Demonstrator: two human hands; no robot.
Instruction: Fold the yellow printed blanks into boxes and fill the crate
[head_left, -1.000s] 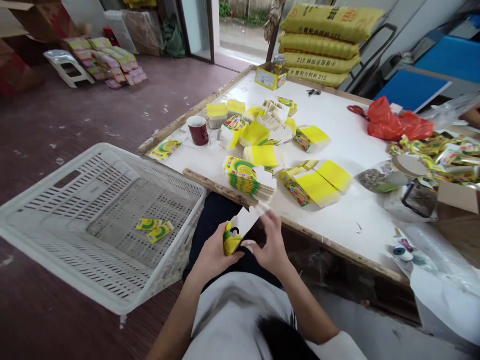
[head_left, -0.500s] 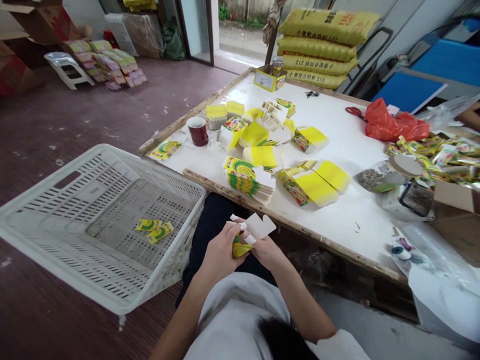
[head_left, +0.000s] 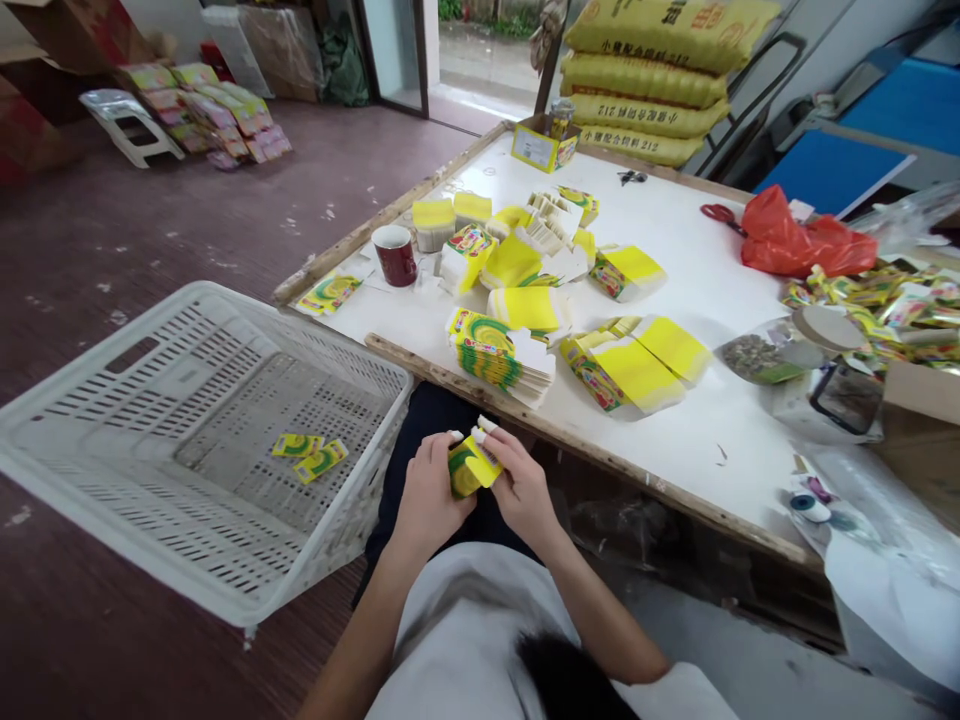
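Observation:
Over my lap, both hands grip one small yellow-and-green carton (head_left: 465,472). My left hand (head_left: 429,492) is wrapped round its left side. My right hand (head_left: 523,489) pinches the upper right end, where a yellow flap (head_left: 486,465) sticks out. White covers sit on several of my fingertips. Just beyond my hands, on the table's near edge, lies a fanned stack of flat printed cartons (head_left: 495,355). To its right are more yellow carton stacks (head_left: 637,362). Two yellow cartons (head_left: 321,460) rest on the bottom of the white plastic crate (head_left: 259,600) to my left.
A maroon mug (head_left: 395,256) stands near the table's left corner. Along the right side are red scissors (head_left: 721,215), a red plastic bag (head_left: 806,240), a clear jar (head_left: 780,348) and a heap of small packets (head_left: 907,312). Yellow sacks (head_left: 652,85) are piled behind the table.
The white flap that stood out from the carton is no longer visible; a yellow flap shows at that end. My right hand has shifted up and over the carton's end. The view has tilted slightly.

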